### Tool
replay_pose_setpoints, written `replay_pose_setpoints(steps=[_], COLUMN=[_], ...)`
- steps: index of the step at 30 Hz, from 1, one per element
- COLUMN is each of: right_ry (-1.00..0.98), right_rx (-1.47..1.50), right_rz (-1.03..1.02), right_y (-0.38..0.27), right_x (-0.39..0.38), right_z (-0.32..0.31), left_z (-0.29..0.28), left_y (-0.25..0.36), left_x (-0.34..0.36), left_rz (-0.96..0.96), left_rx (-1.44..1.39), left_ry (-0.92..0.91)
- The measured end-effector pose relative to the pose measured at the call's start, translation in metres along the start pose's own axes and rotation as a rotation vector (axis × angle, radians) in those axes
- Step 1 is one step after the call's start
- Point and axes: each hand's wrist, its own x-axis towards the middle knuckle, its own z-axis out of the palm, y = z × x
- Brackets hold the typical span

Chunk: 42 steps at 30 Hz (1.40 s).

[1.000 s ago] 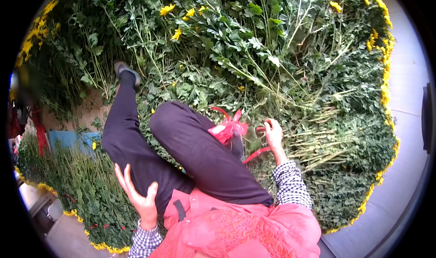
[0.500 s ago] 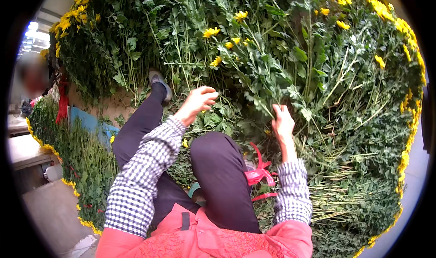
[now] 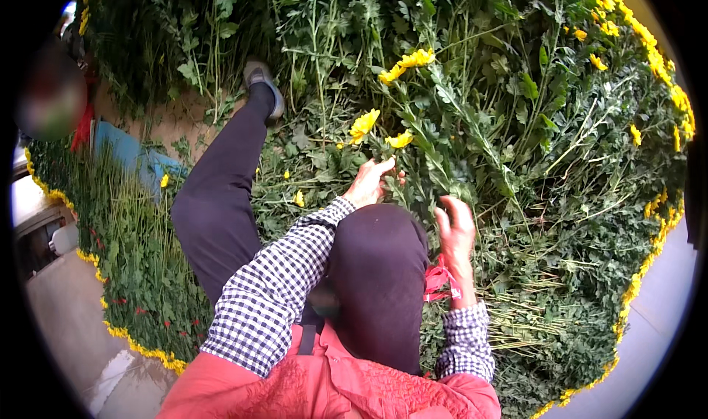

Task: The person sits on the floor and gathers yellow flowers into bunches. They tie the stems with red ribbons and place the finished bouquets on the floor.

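I sit among cut chrysanthemums with long leafy stems and yellow heads. My left hand point(image 3: 369, 182) is closed on a flower stem point(image 3: 398, 183) just beyond my bent knee point(image 3: 376, 271), its fingertips partly hidden by leaves. Yellow flower heads point(image 3: 363, 126) lie just above that hand. My right hand point(image 3: 456, 231) is right beside the stems, fingers curved and apart, holding nothing that I can make out. Red plastic ribbon point(image 3: 435, 279) shows between the knee and my right wrist.
Banks of stems edged with yellow blooms point(image 3: 630, 286) surround me. At the left lie a blue sheet point(image 3: 122, 154) and brown board point(image 3: 181, 124), with red strips point(image 3: 82, 128) and a blurred shape point(image 3: 51, 95) near the rim. Grey floor point(image 3: 649, 301) shows outside the flowers.
My left hand has swung forward and right from beside my leg into the stems and closed on one. My right hand has moved from the red ribbon up to the stems. The view has shifted.
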Motion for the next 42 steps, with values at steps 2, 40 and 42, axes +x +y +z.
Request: replay_pose_setpoints(steps=[2, 40, 42], right_ry=[-0.084, -0.035, -0.038], right_rx=[0.019, 0.481, 0.919], right_rz=[-0.066, -0.004, 0.184], right_y=[-0.003, -0.099, -0.093], right_x=[0.004, 0.13, 0.122], right_z=[0.037, 0.082, 0.08], left_z=[0.002, 0.007, -0.006], left_y=[0.003, 0.013, 0.013], left_x=[-0.004, -0.023, -0.021], left_rz=[0.019, 0.21, 0.183], left_rx=[-0.003, -0.083, -0.009], left_ry=[0.023, 0.021, 0.036])
